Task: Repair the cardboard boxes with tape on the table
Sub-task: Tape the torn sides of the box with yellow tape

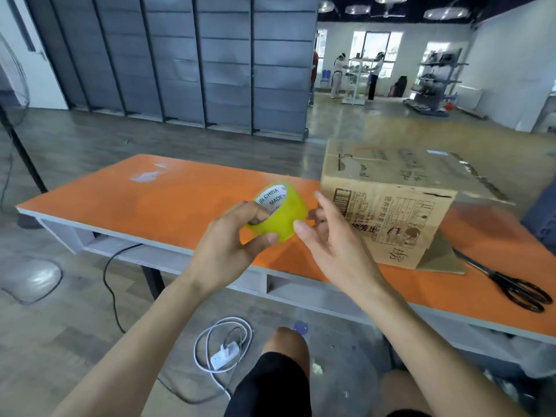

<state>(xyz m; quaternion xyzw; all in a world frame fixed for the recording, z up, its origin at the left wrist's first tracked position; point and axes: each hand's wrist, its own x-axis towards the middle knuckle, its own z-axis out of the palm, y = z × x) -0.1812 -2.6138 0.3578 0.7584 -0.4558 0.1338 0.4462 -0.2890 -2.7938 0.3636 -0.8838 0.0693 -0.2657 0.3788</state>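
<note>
A yellow roll of tape (285, 213) with a white printed core is held above the orange table (168, 200). My left hand (231, 239) grips the roll, fingers hooked into its core and thumb under it. My right hand (325, 233) is beside the roll on its right, fingers spread and relaxed, the thumb tip touching the roll's outer face. A printed cardboard box (388, 206) stands on the table just right of my hands, with a tear along its top edge and a loose flap at its lower right.
Black scissors (511, 284) lie on the table near its right front edge. On the floor under the table lie a white charger with coiled cable (222, 350) and a black cable (111, 284). A fan stand (21, 152) is at the left. People stand far back.
</note>
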